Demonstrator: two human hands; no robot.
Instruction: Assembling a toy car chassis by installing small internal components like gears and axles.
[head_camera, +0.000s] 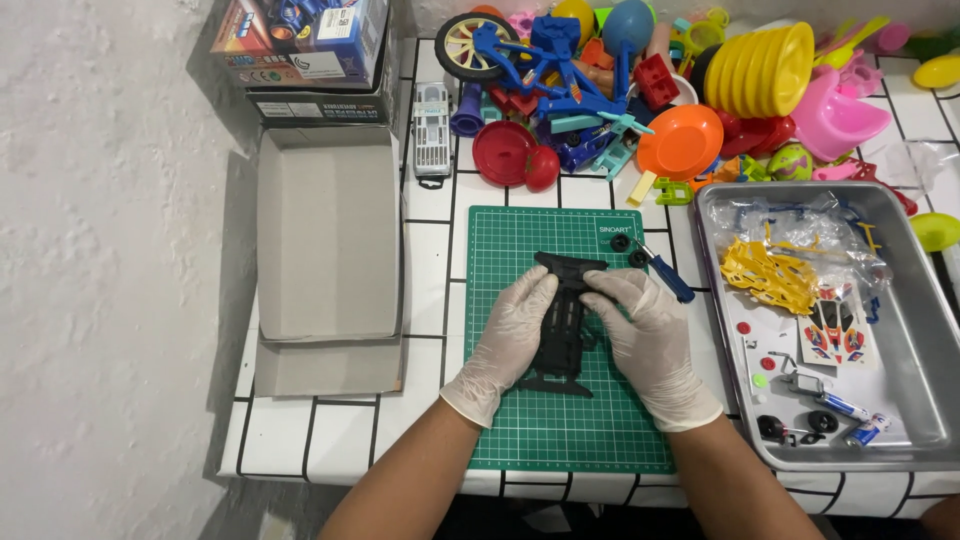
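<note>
Black plastic toy car frame (562, 325) lies lengthwise on a green cutting mat (560, 430), held between two hands in pale thin gloves. The left hand (510, 340) grips the frame's left edge, fingers curled over it. The right hand (645, 335) grasps the right edge, its fingertips pressing on the upper part of the frame. The mat sits on a white tiled table (430, 260) with dark lines between the tiles. Just beyond the frame, near the mat's top right corner, lie two small black wheels (629, 250) and a blue-handled screwdriver (668, 276). To the right stands a metal tray (920, 340) holding a clear bag of yellow plastic parts (770, 272), a sticker sheet (838, 335), batteries (858, 420) and small loose pieces. To the left lies an open cardboard box (328, 235), with printed boxes (305, 50) stacked behind it. Along the far edge of the table is a heap of bright plastic toys (640, 90), among them a blue bicycle (530, 60), an orange bowl (680, 140) and a pink potty-shaped toy (838, 112).
</note>
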